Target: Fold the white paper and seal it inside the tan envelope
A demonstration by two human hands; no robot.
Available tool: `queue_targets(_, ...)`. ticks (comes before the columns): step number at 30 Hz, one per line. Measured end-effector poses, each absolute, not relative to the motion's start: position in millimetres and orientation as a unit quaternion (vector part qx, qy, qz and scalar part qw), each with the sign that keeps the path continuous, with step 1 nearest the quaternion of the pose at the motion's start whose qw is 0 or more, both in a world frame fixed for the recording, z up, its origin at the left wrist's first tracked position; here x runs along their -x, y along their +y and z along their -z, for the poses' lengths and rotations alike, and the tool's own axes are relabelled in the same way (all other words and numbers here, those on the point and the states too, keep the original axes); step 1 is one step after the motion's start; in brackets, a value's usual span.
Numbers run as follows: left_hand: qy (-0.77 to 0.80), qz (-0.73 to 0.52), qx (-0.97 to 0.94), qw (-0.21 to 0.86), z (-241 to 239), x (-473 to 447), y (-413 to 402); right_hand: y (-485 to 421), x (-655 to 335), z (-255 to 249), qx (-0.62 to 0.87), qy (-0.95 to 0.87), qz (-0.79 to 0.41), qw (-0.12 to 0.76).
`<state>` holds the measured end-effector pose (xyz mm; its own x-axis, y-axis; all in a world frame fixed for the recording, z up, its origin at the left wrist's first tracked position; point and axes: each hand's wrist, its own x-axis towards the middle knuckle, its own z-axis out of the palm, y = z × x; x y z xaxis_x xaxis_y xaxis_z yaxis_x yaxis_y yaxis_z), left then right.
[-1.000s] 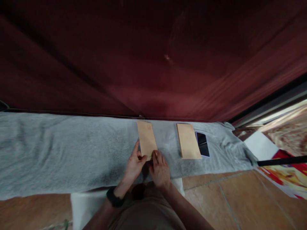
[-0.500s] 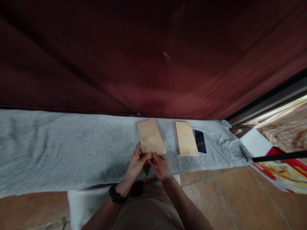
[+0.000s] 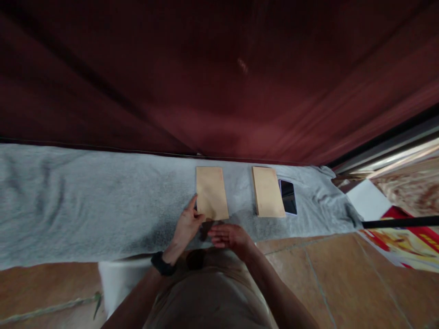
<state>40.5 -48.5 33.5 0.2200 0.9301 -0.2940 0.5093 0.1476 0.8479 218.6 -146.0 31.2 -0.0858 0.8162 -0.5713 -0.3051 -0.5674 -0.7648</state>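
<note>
The hands on my feed are apart. The left hand (image 3: 186, 227) has its thumb at the near left corner of the tan paper piece (image 3: 211, 194) and its index finger stretched along the left edge; I can't tell whether it pinches the paper. The right hand (image 3: 229, 236) is open and free, fingers pointing left, just short of the near edge. I see one dark wristband (image 3: 163, 263) on the left wrist.

That single tan piece lies on the grey cloth (image 3: 103, 205), long axis running away from the body, far end leaning slightly left. Well to its right I count one thicker tan stack (image 3: 268, 192) (its layers are beyond my counting from here), tilted a little more leftward, and one phone (image 3: 288, 197) beside it, dark screen up, similarly aligned. Behind the cloth stands a dark red panel (image 3: 206, 91).
</note>
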Motion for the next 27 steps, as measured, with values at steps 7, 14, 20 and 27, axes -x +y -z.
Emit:
queue_targets(7,0.607,-0.084,-0.711,0.347,-42.5,-39.5,-52.0,-143.7,-222.4,-30.9,0.596,-0.658,-0.316,0.334)
queue_targets(14,0.529,-0.177,-0.8,0.221,-43.4,-39.2,-35.9,-149.4,-220.2,-15.3,0.584,-0.782,-0.113,0.184)
queue_targets(20,0.372,-0.2,-0.892,0.164,-27.7,-73.2,28.7,-149.7,-222.3,-15.2,0.578,-0.789,-0.102,0.18)
queue_targets(27,0.322,-0.113,-0.931,0.129,-11.3,-100.3,84.9,-148.4,-222.0,-16.5,0.574,-0.792,-0.102,0.178)
